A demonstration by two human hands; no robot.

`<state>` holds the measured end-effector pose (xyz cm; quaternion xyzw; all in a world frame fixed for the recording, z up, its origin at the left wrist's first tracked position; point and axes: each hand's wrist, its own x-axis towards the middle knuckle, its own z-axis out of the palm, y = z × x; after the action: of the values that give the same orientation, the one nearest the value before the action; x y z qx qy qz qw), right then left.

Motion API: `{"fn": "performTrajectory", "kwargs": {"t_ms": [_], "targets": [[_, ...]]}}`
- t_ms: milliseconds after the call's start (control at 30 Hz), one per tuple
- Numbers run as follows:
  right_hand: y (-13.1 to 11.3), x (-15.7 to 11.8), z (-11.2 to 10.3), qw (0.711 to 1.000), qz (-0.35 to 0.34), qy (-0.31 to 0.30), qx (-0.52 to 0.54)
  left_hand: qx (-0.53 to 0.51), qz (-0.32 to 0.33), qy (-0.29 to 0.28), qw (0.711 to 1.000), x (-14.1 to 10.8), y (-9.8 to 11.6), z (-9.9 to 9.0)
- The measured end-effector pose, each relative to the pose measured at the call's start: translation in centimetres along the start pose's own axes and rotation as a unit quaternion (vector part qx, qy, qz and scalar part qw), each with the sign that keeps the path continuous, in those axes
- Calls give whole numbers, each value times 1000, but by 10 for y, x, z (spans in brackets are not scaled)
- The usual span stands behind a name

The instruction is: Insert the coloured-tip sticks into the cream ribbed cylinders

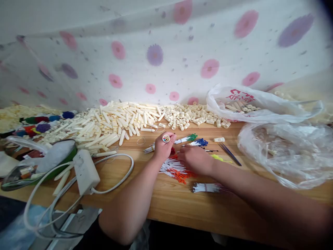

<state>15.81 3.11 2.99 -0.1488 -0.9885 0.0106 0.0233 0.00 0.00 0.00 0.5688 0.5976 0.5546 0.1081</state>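
My left hand [163, 148] is closed around a small white cylinder [165, 138], whose round end shows several coloured dots. Close beside it, my right hand [195, 159] bends down over bundles of thin sticks. Its fingertips are pressed together, and what they pinch is hidden. Around the hands lie white sticks with orange tips [179, 175], a bundle with green tips [189, 138], one with blue tips [199, 142] and some yellow-tipped pieces [220, 158]. Nearer me is a banded bundle with dark tips [206, 187].
Cream tubes [122, 119] and short slotted pieces [192, 114] are heaped at the back. Tweezers [230, 153] lie beside a single slotted piece [219, 139]. Plastic bags [283, 152] sit at right. A power strip [86, 172] with looping white cables stands left, before a green bowl [74, 152].
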Motion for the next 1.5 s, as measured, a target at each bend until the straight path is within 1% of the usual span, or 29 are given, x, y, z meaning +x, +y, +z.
{"fn": "performTrajectory", "kwargs": {"t_ms": [133,267,533,667,800,833,900,933,1000,1033,1067,1133,1267,1333,1433,1500], "targets": [[-6,15,13,999,38,-17,-27,-9,-11,22,1000,-1,-8,4],[-7,21,17,998,60,-18,-26,-13,-16,25,999,-3,-11,9],[-5,27,20,997,67,-29,-2,-16,-15,13,1000,-3,-8,12],[-7,21,12,997,64,-31,-7,-10,-18,6,1000,-2,-10,12],[2,-3,-7,997,80,-17,12,-3,-12,-4,1000,0,-5,7],[6,-12,-12,996,78,-7,32,-3,-6,-15,1000,0,-1,5],[17,-30,-18,994,58,33,89,-1,11,-76,997,-1,10,2],[22,-38,-18,990,44,60,121,0,20,-130,991,-3,15,2],[28,-51,-16,975,21,120,186,-5,25,-242,970,-8,25,2],[30,-56,-12,965,13,149,218,-11,18,-284,959,-12,29,4],[31,-59,-9,954,8,174,246,-16,8,-308,951,-15,32,5],[30,-63,-2,931,15,220,290,-21,-15,-321,947,-20,37,9],[30,-65,6,888,67,306,337,-17,-59,-289,955,-22,41,12],[31,-66,7,869,80,340,351,-27,-84,-270,959,-21,42,12],[33,-66,9,855,78,360,366,-53,-111,-263,957,-19,42,14],[33,-65,11,851,67,347,390,-64,-113,-266,955,-20,42,15]]}}
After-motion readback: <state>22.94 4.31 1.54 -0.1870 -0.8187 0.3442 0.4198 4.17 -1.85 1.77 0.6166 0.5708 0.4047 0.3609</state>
